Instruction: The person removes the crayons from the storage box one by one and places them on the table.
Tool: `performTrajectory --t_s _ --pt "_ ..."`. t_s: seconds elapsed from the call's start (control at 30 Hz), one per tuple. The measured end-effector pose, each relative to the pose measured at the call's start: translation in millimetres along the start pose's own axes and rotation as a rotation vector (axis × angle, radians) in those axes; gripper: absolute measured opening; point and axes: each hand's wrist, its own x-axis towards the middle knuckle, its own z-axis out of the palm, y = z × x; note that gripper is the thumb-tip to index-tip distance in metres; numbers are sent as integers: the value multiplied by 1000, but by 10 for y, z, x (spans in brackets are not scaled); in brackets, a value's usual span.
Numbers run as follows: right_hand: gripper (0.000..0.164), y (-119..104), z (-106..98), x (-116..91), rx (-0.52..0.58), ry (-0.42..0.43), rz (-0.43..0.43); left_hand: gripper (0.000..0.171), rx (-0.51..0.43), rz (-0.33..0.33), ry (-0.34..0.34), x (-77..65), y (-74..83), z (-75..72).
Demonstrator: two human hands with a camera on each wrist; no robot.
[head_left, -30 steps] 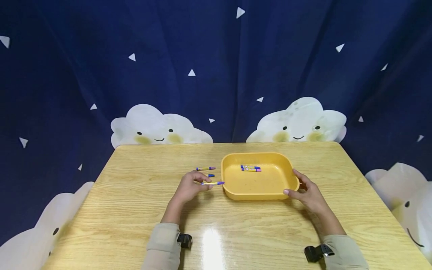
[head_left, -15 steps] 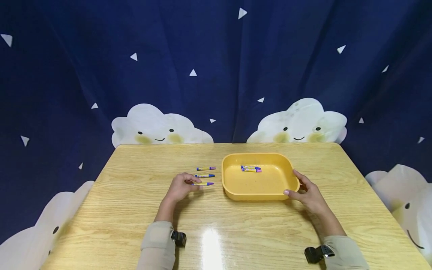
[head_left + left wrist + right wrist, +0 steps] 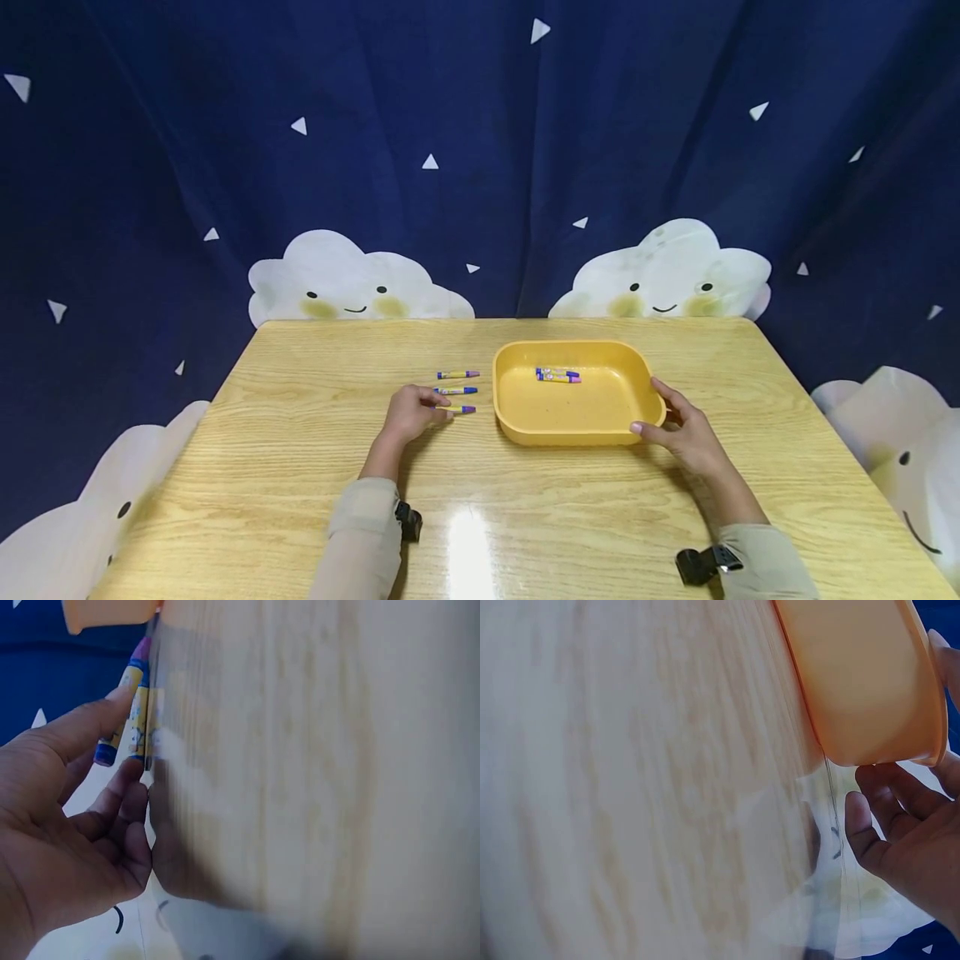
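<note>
My left hand pinches a purple crayon with a yellow wrapper, low over the table left of the tray. In the left wrist view the thumb presses along this purple crayon, which slants, and another crayon shows behind it. Farther back lie a blue crayon and a lighter purple crayon, roughly parallel. My right hand grips the right end of the yellow plastic tray, thumb at its front corner. Several fingers touch the tray's end wall in the right wrist view.
Inside the tray, a blue crayon and a pink crayon lie side by side near the back. The wooden table ends at a dark blue curtain with clouds and white triangles.
My left hand has carried the purple crayon leftward from the tray's edge into line with the other two, then shifted slightly right along it. The right hand and tray stay put.
</note>
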Motion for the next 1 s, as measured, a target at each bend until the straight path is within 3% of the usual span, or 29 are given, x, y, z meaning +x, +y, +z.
performTrajectory --t_s 0.37,0.7,1.0 --pt "84 -8 17 -10 44 -13 -4 12 120 -38 -18 38 9 13" --pt "85 0 13 4 51 -11 8 14 114 -64 -25 76 0 0" --pt "85 42 12 -4 62 -1 -9 26 100 -40 -57 18 82 -70"
